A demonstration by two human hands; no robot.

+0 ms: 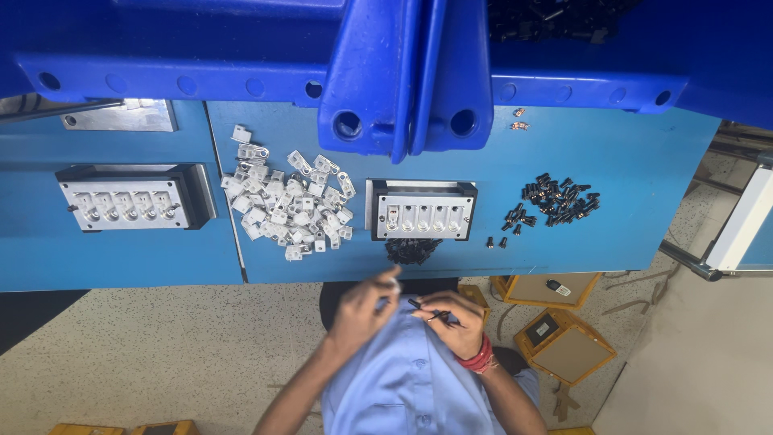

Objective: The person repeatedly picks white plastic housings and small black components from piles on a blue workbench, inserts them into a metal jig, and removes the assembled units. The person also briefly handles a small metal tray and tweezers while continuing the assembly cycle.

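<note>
Small parts held close at the worktop's near edge

Our left hand (362, 306) pinches a white clip (394, 279); our right hand (459, 322) fingers clamp a black pin (425, 309).

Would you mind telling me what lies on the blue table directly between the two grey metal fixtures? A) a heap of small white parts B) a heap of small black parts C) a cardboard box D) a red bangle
A: the heap of small white parts lies on the blue table between the left fixture and the middle fixture; the black parts lie further right.
</note>
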